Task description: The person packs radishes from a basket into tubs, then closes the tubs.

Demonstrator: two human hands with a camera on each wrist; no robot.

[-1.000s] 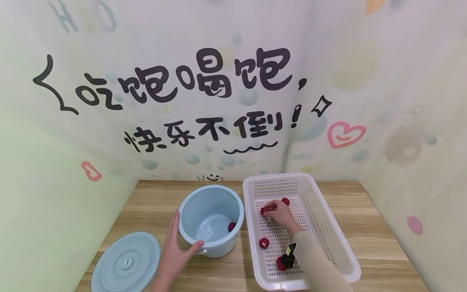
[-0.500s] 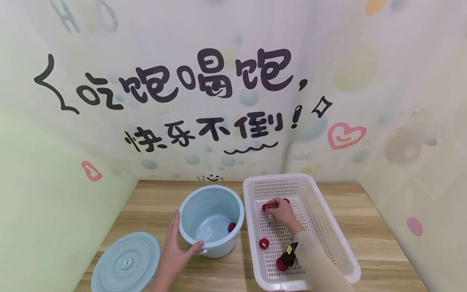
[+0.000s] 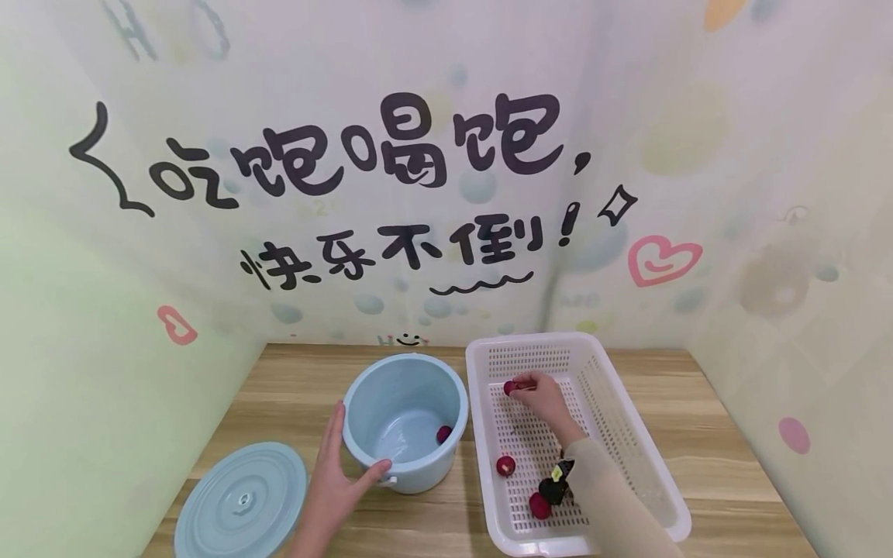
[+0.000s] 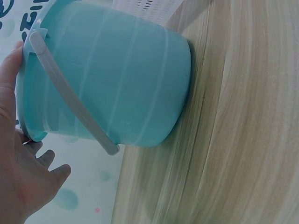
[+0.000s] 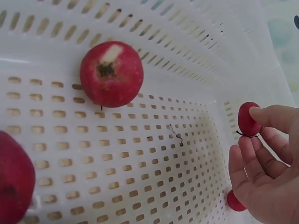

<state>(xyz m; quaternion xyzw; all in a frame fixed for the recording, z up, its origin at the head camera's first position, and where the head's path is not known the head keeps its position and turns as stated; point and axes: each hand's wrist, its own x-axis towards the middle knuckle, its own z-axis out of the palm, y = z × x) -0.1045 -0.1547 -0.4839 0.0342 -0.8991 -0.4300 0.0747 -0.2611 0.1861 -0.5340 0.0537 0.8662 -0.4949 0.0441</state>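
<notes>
Plainly, in the head view, a small red radish (image 3: 511, 387) is being pinched by the right hand (image 3: 543, 397) at the far left part of a white basket (image 3: 516, 545). From that hand, the radish is lying at the fingertips, on the side towards a light-blue bucket (image 3: 422, 474), which is standing just beside the basket, to its left. The basket's left wall is rising between the two. The bucket is being touched by the left hand (image 3: 336, 482), its thumb over the near rim and its straight fingers along the left side; from there, the held radish is lying well apart, to the right. A bucket radish (image 3: 444, 434) is showing inside the bucket, and a lid (image 3: 240, 496) is lying to the left of the left hand.

In the left wrist view, the bucket is being shown sideways (the camera is turned), with its handle (image 4: 74, 103) hanging across the wall. The left hand is being held spread at the rim.

In the right wrist view, the held radish is being gripped between thumb and fingertips near the basket's far end. Its longer axis is running roughly upright in this view; whether it is being lifted clear of the basket floor cannot be told. A loose radish (image 5: 235, 201) is being partly hidden under the hand, and a cut-topped radish (image 5: 112, 79) is lying well apart from it.
</notes>
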